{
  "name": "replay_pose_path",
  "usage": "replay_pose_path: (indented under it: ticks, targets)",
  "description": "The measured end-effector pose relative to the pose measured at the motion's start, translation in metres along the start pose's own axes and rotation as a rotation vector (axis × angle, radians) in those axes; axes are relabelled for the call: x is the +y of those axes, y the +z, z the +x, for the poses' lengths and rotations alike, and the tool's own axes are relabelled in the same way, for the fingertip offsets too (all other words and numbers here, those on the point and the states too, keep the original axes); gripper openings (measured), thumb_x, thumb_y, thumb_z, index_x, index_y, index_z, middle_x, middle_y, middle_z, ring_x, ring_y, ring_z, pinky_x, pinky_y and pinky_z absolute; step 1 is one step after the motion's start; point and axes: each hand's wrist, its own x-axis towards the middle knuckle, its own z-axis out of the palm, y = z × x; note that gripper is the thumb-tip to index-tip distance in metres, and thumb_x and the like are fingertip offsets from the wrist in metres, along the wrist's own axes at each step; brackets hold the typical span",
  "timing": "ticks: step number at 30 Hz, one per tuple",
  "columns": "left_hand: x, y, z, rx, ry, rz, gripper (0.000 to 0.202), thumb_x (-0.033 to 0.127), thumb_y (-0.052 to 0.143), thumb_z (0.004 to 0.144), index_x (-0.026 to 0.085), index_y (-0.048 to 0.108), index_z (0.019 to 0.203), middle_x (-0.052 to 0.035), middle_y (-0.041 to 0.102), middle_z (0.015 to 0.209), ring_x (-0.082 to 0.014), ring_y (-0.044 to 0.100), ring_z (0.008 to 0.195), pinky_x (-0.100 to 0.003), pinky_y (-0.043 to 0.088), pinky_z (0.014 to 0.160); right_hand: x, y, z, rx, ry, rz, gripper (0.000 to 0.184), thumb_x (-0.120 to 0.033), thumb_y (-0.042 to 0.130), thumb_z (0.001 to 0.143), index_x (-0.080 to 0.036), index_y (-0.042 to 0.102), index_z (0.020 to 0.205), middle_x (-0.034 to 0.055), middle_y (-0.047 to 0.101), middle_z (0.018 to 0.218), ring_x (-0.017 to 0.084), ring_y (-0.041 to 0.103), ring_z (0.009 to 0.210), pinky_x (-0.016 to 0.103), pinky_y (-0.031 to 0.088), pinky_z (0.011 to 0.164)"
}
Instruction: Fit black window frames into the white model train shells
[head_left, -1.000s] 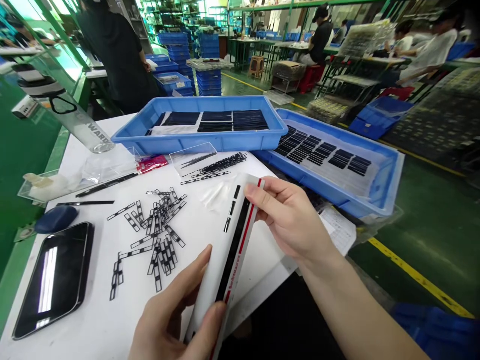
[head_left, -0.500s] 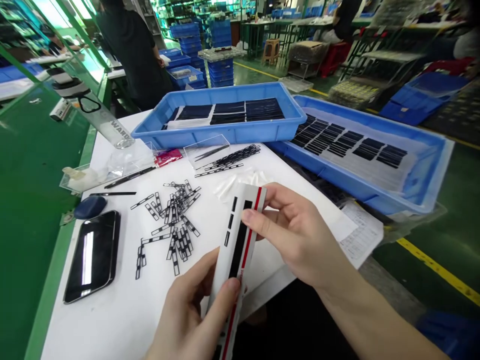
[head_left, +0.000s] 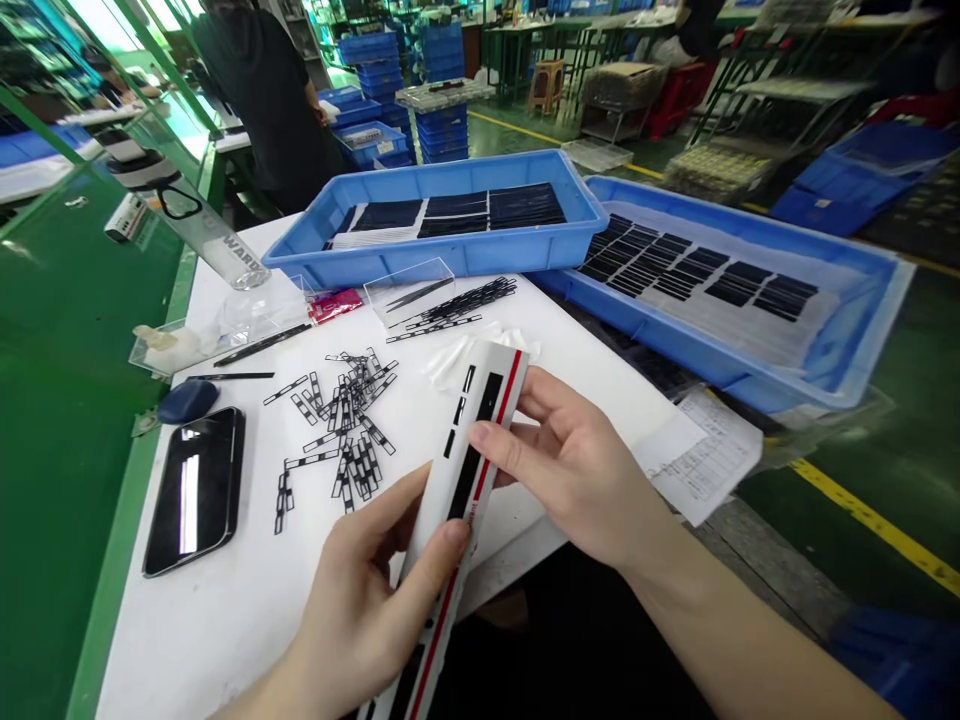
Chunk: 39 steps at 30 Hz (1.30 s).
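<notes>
Both hands grip a long, pale grey strip-shaped shell (head_left: 433,492) with black window-like panels and a red stripe along one edge; it looks like a model train car body. My left hand (head_left: 375,590) wraps its lower part, the thumb lying on the front face. Around the upper part closes my right hand (head_left: 577,465), its thumb pressed on the long black panel and its fingers behind. Left of the shell, a loose heap of small black rectangular frames (head_left: 349,420) lies on the white table (head_left: 225,640). The shell's underside is hidden.
A phone (head_left: 193,490), a dark blue rounded object (head_left: 187,402) and a water bottle (head_left: 202,230) stand at the left. Behind are two blue trays (head_left: 450,262) (head_left: 750,350) holding black strips. Tweezers (head_left: 416,293) rest in a clear box. A person (head_left: 262,95) stands beyond.
My right thumb has slid slightly down along the black panel. Both hands and the shell sit a little further left and higher in view, and the camera has shifted slightly.
</notes>
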Motion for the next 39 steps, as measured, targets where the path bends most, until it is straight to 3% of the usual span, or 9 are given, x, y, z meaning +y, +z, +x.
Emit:
replay_pose_path:
  ticks: [3,7,12,18,24,28,32,36,39]
  targets:
    - [-0.001,-0.002,-0.002,0.022,0.081,0.020,0.038,0.037,0.073,0.096,0.025,0.076,0.132,-0.0036,0.085,0.100,-0.0232,0.077,0.082,-0.030,0.065,0.076,0.003,0.001,-0.006,-0.042,0.002,0.042,0.035,-0.028,0.081,0.093,-0.028,0.068,0.125,0.0038,0.074,0.127,0.021,0.075,0.102,0.036,0.065,0.093]
    - [-0.003,0.000,-0.008,0.031,0.182,0.050,0.039,0.029,0.072,0.097,0.028,0.074,0.136,-0.0026,0.085,0.111,-0.0219,0.078,0.085,-0.028,0.064,0.080,0.003,0.005,-0.016,-0.060,-0.014,0.074,0.022,-0.026,0.078,0.095,-0.026,0.069,0.115,0.0044,0.076,0.124,0.022,0.076,0.102,0.036,0.066,0.090]
    - [-0.001,0.004,-0.014,0.016,0.018,-0.063,0.039,0.039,0.073,0.097,0.021,0.075,0.132,-0.0046,0.082,0.095,-0.0219,0.073,0.079,-0.031,0.061,0.075,0.002,0.011,-0.021,-0.030,-0.025,-0.027,0.012,-0.023,0.072,0.099,-0.026,0.064,0.108,0.0009,0.079,0.101,0.016,0.075,0.077,0.038,0.065,0.095]
    - [-0.001,0.005,-0.015,0.014,-0.057,-0.191,0.030,0.043,0.071,0.099,0.021,0.078,0.118,-0.0027,0.079,0.092,-0.0158,0.068,0.071,-0.024,0.054,0.063,0.005,0.013,-0.023,-0.130,0.006,-0.033,0.016,-0.023,0.068,0.101,-0.027,0.064,0.116,0.0033,0.075,0.124,0.020,0.075,0.105,0.035,0.065,0.094]
    - [-0.005,0.001,-0.023,-0.023,-0.022,-0.350,0.026,0.032,0.070,0.102,0.028,0.075,0.127,-0.0037,0.081,0.122,-0.0226,0.076,0.107,-0.027,0.061,0.089,0.000,0.016,-0.032,-0.253,0.022,-0.069,0.030,-0.022,0.063,0.104,-0.031,0.071,0.131,0.0043,0.074,0.125,0.022,0.073,0.105,0.033,0.067,0.084]
    - [-0.013,0.000,-0.026,0.032,0.020,-0.505,0.025,0.031,0.069,0.103,0.028,0.077,0.126,-0.0050,0.081,0.123,-0.0237,0.076,0.110,-0.029,0.060,0.092,-0.010,0.020,-0.036,-0.298,0.058,-0.192,0.031,-0.021,0.060,0.105,-0.031,0.072,0.132,0.0027,0.075,0.113,0.019,0.073,0.101,0.027,0.065,0.082]
    - [-0.019,-0.001,-0.024,0.092,0.015,-0.566,0.022,0.039,0.071,0.101,0.027,0.082,0.116,-0.0044,0.083,0.116,-0.0246,0.076,0.110,-0.033,0.058,0.099,-0.011,0.023,-0.040,-0.305,0.125,-0.311,0.023,-0.026,0.055,0.108,-0.026,0.076,0.118,-0.0010,0.077,0.090,0.015,0.075,0.081,0.020,0.060,0.068]
    - [-0.017,0.000,-0.021,0.097,-0.028,-0.626,0.023,0.044,0.074,0.098,0.025,0.084,0.108,-0.0046,0.084,0.101,-0.0249,0.080,0.100,-0.035,0.063,0.093,-0.005,0.026,-0.041,-0.280,0.068,-0.374,0.020,-0.028,0.060,0.105,-0.023,0.077,0.095,-0.0034,0.079,0.089,0.011,0.073,0.076,0.017,0.055,0.063]
    - [-0.014,0.001,-0.022,0.071,-0.058,-0.662,0.024,0.040,0.071,0.100,0.024,0.083,0.115,-0.0072,0.084,0.113,-0.0248,0.080,0.101,-0.033,0.065,0.089,-0.002,0.027,-0.038,-0.234,-0.033,-0.476,0.021,-0.023,0.064,0.102,-0.022,0.076,0.085,-0.0047,0.074,0.079,0.009,0.067,0.069,0.018,0.051,0.062]
